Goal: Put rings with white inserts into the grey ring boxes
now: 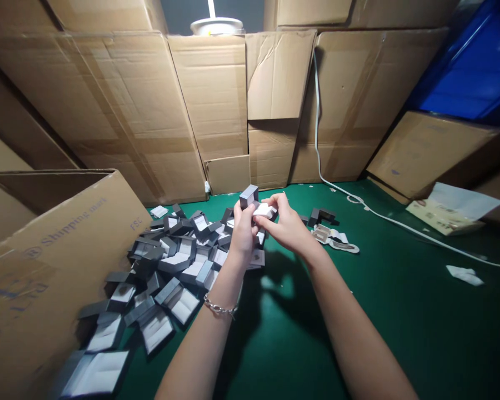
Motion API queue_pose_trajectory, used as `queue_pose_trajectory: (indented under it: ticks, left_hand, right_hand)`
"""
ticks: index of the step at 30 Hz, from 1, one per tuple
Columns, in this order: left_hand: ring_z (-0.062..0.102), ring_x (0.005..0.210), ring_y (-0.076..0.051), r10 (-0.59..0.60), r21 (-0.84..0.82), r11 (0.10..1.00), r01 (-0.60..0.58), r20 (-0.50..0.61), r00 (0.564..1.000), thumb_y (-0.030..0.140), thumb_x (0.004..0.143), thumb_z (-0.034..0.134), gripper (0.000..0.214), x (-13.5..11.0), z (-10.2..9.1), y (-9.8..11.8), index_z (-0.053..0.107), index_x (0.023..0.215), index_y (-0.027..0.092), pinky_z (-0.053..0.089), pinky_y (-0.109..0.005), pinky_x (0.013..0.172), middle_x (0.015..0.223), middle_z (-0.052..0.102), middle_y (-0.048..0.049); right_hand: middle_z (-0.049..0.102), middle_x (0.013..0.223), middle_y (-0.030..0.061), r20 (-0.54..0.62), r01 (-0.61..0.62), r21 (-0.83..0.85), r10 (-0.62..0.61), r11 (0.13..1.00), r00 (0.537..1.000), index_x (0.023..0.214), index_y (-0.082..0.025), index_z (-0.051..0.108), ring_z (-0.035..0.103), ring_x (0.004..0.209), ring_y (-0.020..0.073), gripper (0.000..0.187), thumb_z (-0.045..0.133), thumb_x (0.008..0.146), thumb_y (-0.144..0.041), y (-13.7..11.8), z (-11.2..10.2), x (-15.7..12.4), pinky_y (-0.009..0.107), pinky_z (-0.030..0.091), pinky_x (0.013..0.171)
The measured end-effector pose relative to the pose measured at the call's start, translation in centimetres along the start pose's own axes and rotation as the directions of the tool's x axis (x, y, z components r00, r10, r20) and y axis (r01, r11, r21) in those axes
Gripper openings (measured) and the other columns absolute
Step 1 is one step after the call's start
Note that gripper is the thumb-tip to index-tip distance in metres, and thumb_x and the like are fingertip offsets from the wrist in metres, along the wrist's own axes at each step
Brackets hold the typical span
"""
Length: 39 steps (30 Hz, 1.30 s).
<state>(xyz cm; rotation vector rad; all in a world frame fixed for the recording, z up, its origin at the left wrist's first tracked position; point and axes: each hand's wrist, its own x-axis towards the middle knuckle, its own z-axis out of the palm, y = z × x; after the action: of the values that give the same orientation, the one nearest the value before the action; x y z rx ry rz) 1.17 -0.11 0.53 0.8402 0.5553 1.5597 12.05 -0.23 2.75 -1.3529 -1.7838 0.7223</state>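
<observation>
My left hand (242, 228) is closed round a small grey hinged box (249, 195), held above the green table (358, 311). My right hand (286, 222) pinches a white insert pad (265, 210) at the box's opening. Both hands meet just above a large heap of open grey boxes with white linings (170, 266) spread to the left. A silver bracelet (219, 307) sits on my left wrist.
An open cardboard carton (58, 244) stands at the left beside the heap. Flattened cardboard sheets (208, 105) wall the back. A white cable (358, 200) runs across the table on the right, near paper sheets (454, 214), white scraps (464, 274) and loose pieces (333, 236).
</observation>
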Motion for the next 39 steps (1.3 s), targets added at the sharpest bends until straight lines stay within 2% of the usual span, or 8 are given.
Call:
queue_pose_trajectory:
  ticks: [3, 6, 11, 17, 25, 29, 34, 39]
  left_hand:
    - [0.055, 0.093, -0.017, -0.018, -0.063, 0.998, 0.016, -0.025, 1.0, 0.014, 0.092, 0.041, 0.024, 0.0, 0.1, 0.3, 0.038, 0.115, 0.014, 0.051, -0.016, 0.068, 0.103, 0.05, -0.0062]
    - [0.055, 0.088, -0.016, -0.035, -0.1, 0.995, 0.031, -0.045, 0.998, 0.013, 0.093, 0.039, 0.018, 0.0, 0.1, 0.6, 0.039, 0.11, 0.013, 0.051, -0.016, 0.069, 0.099, 0.051, -0.0056]
    - [0.056, 0.086, -0.016, -0.043, -0.099, 0.994, 0.034, -0.089, 0.995, 0.008, 0.097, 0.033, 0.016, 0.2, 0.3, 0.7, 0.037, 0.112, 0.013, 0.051, -0.017, 0.067, 0.098, 0.051, -0.0061]
    - [0.057, 0.085, -0.017, -0.039, -0.106, 0.994, 0.028, -0.106, 0.994, 0.008, 0.096, 0.034, 0.02, 0.2, 0.5, 0.8, 0.035, 0.115, 0.014, 0.051, -0.017, 0.068, 0.097, 0.051, -0.0056]
    - [0.055, 0.091, -0.019, -0.011, -0.011, 1.0, 0.01, -0.064, 0.998, -0.006, 0.072, 0.045, 0.058, 0.1, 0.3, 0.6, 0.026, 0.123, 0.013, 0.05, -0.017, 0.073, 0.098, 0.053, -0.0089]
    - [0.055, 0.085, -0.018, -0.01, 0.003, 1.0, 0.01, -0.083, 0.996, -0.002, 0.064, 0.05, 0.059, 0.2, -0.2, 0.6, 0.031, 0.118, 0.011, 0.049, -0.014, 0.064, 0.094, 0.053, -0.0085]
    - [0.052, 0.075, -0.015, -0.131, -0.002, 0.991, 0.131, 0.001, 0.991, 0.007, 0.057, 0.054, 0.06, 0.1, -0.5, 0.9, 0.036, 0.115, 0.01, 0.043, -0.009, 0.048, 0.092, 0.051, -0.0065]
    - [0.051, 0.077, -0.016, -0.192, 0.021, 0.981, 0.191, 0.049, 0.98, 0.014, 0.053, 0.058, 0.067, -0.2, -0.3, 1.1, 0.038, 0.117, 0.01, 0.046, -0.01, 0.05, 0.097, 0.051, -0.007]
  right_hand:
    - [0.043, 0.122, 0.0054, 0.061, 0.021, 0.042, -0.023, 0.999, 0.998, 0.118, -0.011, 0.039, 0.047, 0.105, 0.0052, 0.055, 0.043, 0.081, -0.051, 0.3, -0.3, 0.0, 0.012, 0.038, 0.085]
    - [0.041, 0.126, 0.0048, 0.011, 0.045, 0.037, -0.045, 0.998, 0.999, 0.124, -0.013, 0.041, 0.043, 0.115, 0.0076, 0.055, 0.045, 0.081, -0.048, 0.5, -0.8, 0.2, 0.017, 0.037, 0.097]
    - [0.051, 0.113, 0.0017, -0.048, 0.08, -0.015, -0.081, 0.997, 0.996, 0.113, -0.018, 0.059, 0.05, 0.102, 0.0065, 0.045, 0.057, 0.075, -0.042, 0.7, -1.1, 0.4, 0.022, 0.041, 0.096]
    - [0.051, 0.114, 0.0004, -0.071, 0.033, 0.024, -0.031, 0.999, 0.997, 0.116, -0.02, 0.062, 0.051, 0.109, 0.009, 0.046, 0.058, 0.076, -0.042, 0.5, -0.6, 0.5, 0.026, 0.04, 0.105]
    - [0.049, 0.118, -0.0031, -0.095, -0.025, 0.108, 0.035, 0.994, 0.995, 0.119, -0.025, 0.059, 0.049, 0.115, 0.0094, 0.045, 0.058, 0.076, -0.039, 0.5, 0.1, 0.6, 0.029, 0.039, 0.109]
    - [0.051, 0.114, -0.0021, -0.062, -0.038, 0.186, 0.05, 0.982, 0.997, 0.113, -0.023, 0.063, 0.051, 0.112, 0.0074, 0.038, 0.055, 0.079, -0.038, 0.3, -0.4, 0.5, 0.022, 0.041, 0.105]
    - [0.056, 0.102, 0.0025, -0.06, -0.108, 0.25, 0.127, 0.962, 0.99, 0.103, -0.014, 0.068, 0.056, 0.092, 0.0027, 0.034, 0.058, 0.075, -0.032, -0.1, -1.9, 0.3, 0.008, 0.043, 0.081]
    - [0.057, 0.099, 0.006, 0.004, -0.16, 0.316, 0.168, 0.935, 0.986, 0.106, -0.009, 0.066, 0.053, 0.076, -0.0002, 0.045, 0.064, 0.068, -0.031, -0.3, -2.8, 0.1, 0.009, 0.043, 0.071]
